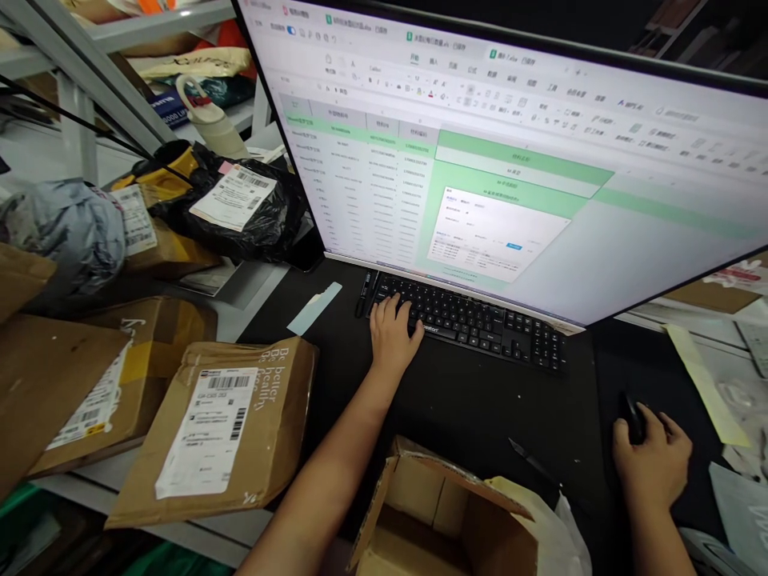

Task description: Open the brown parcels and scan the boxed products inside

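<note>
My left hand rests on the left end of a black keyboard, fingers spread over the keys and holding nothing. My right hand lies curled over a black mouse on the dark desk mat at the right. Above the keyboard a large monitor shows a spreadsheet with green rows and a small white dialog box. An open brown cardboard box stands close to me between my forearms.
Several brown parcels with barcode labels are piled at the left, behind them a black bag with a label and a grey bag. A black marker and a box cutter lie on the mat. Papers lie right.
</note>
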A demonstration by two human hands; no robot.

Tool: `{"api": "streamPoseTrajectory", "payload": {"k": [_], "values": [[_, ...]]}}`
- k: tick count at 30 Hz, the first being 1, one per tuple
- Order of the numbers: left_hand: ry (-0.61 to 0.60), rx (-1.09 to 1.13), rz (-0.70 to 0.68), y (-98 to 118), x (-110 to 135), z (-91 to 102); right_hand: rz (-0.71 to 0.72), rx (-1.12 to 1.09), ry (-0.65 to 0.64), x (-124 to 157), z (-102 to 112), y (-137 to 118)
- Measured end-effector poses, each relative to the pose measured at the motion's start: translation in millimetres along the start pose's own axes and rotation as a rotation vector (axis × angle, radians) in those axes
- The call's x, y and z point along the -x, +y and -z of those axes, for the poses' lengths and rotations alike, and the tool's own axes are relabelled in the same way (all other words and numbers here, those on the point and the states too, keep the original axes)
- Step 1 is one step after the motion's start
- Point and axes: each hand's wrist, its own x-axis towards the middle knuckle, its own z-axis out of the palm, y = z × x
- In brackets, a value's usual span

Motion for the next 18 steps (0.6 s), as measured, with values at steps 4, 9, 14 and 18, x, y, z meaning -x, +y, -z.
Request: {"api": "streamPoseTrajectory", "payload": {"k": [4,9,14,18], "values": [[0.001,-0.006,-0.004,0.5,0.1,0.0,-0.015,0.008,-0.003,0.4,-0.3,0.6],[-0.007,-0.004,0.0,1.4,-0.2,0.4,-0.013,0.003,0.003,0.9,-1.1,3.2],[0.003,-0.027,-0.009,1.0,0.2,-0.7,-0.022,0.005,-0.005,1.3,0.4,2.0],[0.003,-0.035,-0.011,1.2,0.5,-0.6,-0.023,0.006,0.0,0.9,2.2,0.5]]}}
